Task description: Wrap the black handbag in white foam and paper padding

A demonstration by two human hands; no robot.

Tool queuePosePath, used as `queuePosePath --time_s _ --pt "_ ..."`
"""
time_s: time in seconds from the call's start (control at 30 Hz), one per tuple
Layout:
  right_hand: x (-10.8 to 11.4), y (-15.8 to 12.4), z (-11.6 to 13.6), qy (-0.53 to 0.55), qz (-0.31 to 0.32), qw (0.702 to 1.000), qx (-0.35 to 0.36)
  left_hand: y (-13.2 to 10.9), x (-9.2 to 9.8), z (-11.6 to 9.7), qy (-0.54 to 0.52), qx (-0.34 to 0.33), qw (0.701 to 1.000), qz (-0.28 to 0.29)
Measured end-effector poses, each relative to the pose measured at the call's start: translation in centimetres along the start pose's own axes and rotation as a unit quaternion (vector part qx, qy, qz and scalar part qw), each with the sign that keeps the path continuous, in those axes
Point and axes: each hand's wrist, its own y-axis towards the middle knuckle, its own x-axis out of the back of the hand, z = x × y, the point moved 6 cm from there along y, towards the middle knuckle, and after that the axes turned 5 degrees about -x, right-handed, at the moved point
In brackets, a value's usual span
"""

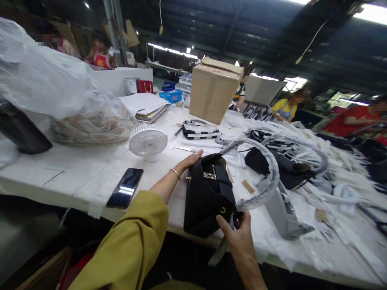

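A black handbag (208,197) with a gold clasp stands tilted at the table's front edge, between my two hands. My left hand (192,159) holds it by the upper left side, the fingers partly hidden behind it. My right hand (238,233) is closed on the lower right corner, where the handle joins; thumb and fingers pinch there. The arched handle (273,173) is wrapped in clear plastic and reaches out to the right. A grey strip (219,251) hangs down beside my right hand. A small tan tag (248,186) lies just beyond the bag.
To the left are a phone (125,188), a white fan (148,143), a dark flask (22,129) and a large plastic bag (60,88). A cardboard box (213,92) stands behind. More black bags (278,165) and white strips crowd the right. Several people work farther back.
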Motion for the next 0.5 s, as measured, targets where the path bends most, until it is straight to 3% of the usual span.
queuePosePath --time_s 0.13,0.3,0.5 --pt "2.3 3.9 -0.4 0.113 0.013 0.993 -0.027 -4.0 1.4 0.0 0.050 0.013 0.998 -0.023" --pt "4.7 6.5 -0.3 0.253 0.060 0.962 -0.082 -12.6 1.2 -0.4 0.087 0.038 0.994 -0.050" --pt "3.1 6.1 0.6 0.238 0.197 0.946 -0.097 -23.1 0.8 -1.5 0.018 0.108 0.983 -0.148"
